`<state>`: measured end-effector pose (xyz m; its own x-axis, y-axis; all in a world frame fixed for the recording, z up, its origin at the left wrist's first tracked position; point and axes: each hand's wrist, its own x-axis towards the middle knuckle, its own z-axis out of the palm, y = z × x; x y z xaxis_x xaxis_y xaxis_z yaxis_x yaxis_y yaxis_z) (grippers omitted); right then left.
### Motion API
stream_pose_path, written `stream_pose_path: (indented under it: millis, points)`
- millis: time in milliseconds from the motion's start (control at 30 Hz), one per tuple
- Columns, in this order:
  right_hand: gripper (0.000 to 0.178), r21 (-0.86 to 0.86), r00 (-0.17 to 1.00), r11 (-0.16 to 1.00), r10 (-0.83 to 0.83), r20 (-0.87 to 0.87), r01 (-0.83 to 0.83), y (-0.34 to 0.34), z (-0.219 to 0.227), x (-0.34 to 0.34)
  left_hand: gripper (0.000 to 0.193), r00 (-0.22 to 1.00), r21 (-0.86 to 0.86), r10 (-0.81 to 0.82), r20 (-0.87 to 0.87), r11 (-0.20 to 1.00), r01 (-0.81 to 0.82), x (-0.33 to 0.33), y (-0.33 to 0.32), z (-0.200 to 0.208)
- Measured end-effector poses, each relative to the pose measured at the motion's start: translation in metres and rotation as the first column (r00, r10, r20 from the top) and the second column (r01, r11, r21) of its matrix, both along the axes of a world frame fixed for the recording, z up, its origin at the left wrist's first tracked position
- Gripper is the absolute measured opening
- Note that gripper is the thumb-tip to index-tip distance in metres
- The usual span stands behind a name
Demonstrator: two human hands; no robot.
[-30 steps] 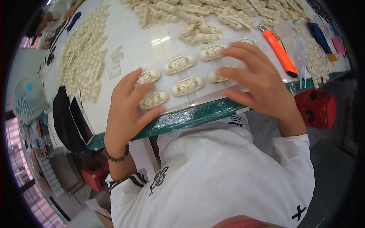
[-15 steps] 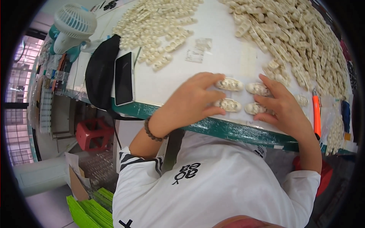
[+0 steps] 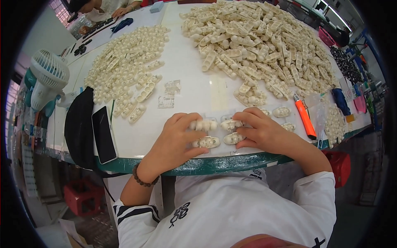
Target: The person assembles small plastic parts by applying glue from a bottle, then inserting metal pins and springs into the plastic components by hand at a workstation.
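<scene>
My left hand (image 3: 175,135) is curled at the left ends of two cream oval plastic pieces, an upper one (image 3: 205,125) with rounded domes showing and a lower one (image 3: 207,142) with small dark details inside. Its index finger and thumb bracket them. My right hand (image 3: 261,130) closes its fingers on the right ends of another upper piece (image 3: 230,124) and lower piece (image 3: 234,138). All four ends under my fingers are partly hidden. Beyond my right hand lie further loose pieces, one (image 3: 282,112) above another (image 3: 288,127).
A large heap of cream pieces (image 3: 264,45) fills the far right, a smaller spread (image 3: 124,62) the far left. A phone (image 3: 104,134), black pouch (image 3: 79,128) and fan (image 3: 49,76) stand left. An orange-handled cutter (image 3: 304,117) lies right. Across the table sits another person (image 3: 99,14).
The view has shifted, bringing more of the far table and another person into sight. My hands stay at the same group of pieces; the upper left piece now shows domes.
</scene>
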<state>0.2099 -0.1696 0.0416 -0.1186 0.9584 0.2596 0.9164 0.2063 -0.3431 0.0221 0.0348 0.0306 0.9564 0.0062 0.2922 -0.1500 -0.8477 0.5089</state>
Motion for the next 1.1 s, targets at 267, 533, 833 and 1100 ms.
stream_pose_path:
  millis: [267, 533, 833, 1100]
  points:
    - [0.035, 0.219, 0.991, 0.973, -0.091, 0.099, 0.068, 0.007, 0.02, 0.005, 0.035, 0.984, -0.16, 0.118, 0.136, 0.982, -0.096, -0.014, -0.004, 0.005]
    - [0.032, 0.114, 0.987, 0.983, 0.135, 0.091, -0.145, 0.142, 0.008, 0.022, 0.034, 0.808, -0.146, 0.57, -0.145, 0.796, -0.588, -0.063, 0.03, -0.004]
    - [0.032, -0.102, 0.977, 0.982, 0.17, 0.131, -0.157, 0.206, -0.029, 0.023, 0.036, 0.742, 0.043, 0.667, 0.07, 0.741, -0.67, -0.075, 0.031, -0.033]
    - [0.035, -0.007, 0.96, 0.967, 0.254, 0.116, -0.255, 0.254, -0.041, 0.012, 0.032, 0.625, 0.066, 0.773, 0.107, 0.622, -0.78, -0.067, 0.047, -0.027]
